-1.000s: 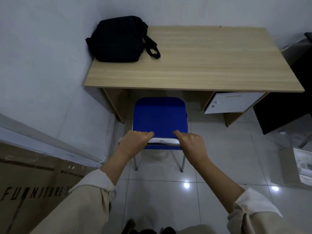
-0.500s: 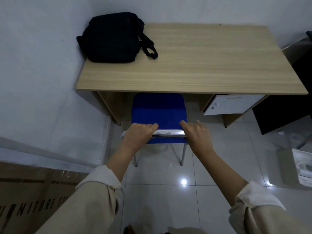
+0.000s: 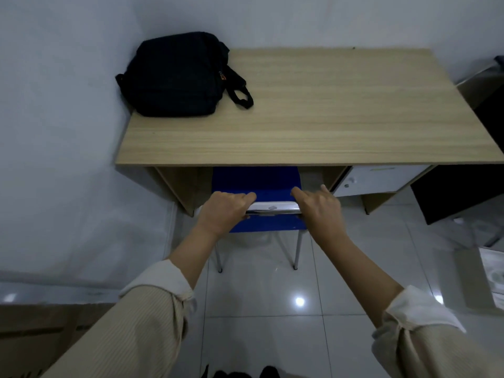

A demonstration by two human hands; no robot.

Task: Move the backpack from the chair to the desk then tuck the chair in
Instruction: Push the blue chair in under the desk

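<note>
two hands, left grip (image 3: 223,211) and right grip (image 3: 319,207), clasp one chair (image 3: 256,181); one backpack (image 3: 177,75) on one desk (image 3: 327,118).

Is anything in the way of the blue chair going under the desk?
Nothing visible is. The blue chair is already partly under the desk, in the open gap between the side panel and the white drawer unit. The backpack sits on top, out of the way.
</note>
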